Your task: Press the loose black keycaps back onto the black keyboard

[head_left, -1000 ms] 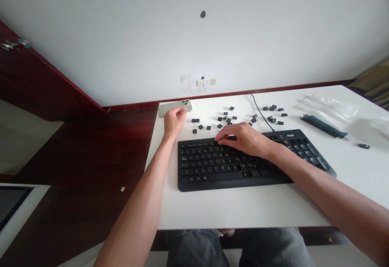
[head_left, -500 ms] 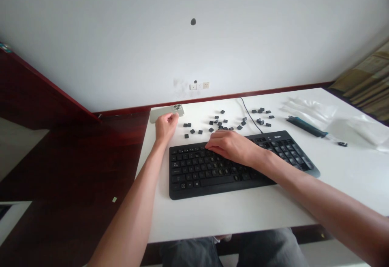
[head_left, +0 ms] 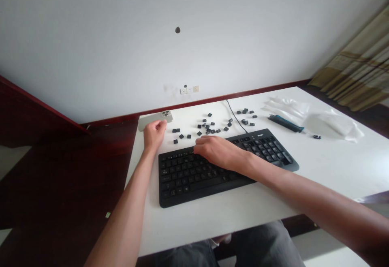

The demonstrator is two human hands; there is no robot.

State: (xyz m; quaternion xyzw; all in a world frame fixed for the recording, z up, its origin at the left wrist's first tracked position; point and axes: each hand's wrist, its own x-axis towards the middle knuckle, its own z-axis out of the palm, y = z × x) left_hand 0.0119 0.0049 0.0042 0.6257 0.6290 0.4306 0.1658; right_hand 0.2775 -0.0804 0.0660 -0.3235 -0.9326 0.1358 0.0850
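On the back part of the black computer keyboard (head_left: 202, 182), the right hand (head_left: 215, 149) bends its fingers close together — I cannot tell if they pinch anything. Past the keyboard's back left corner, the left hand (head_left: 153, 136) is curled up by a smartphone (head_left: 152, 119) — any hold is hidden. Loose black keycaps (head_left: 208, 131) lie behind the keyboard.
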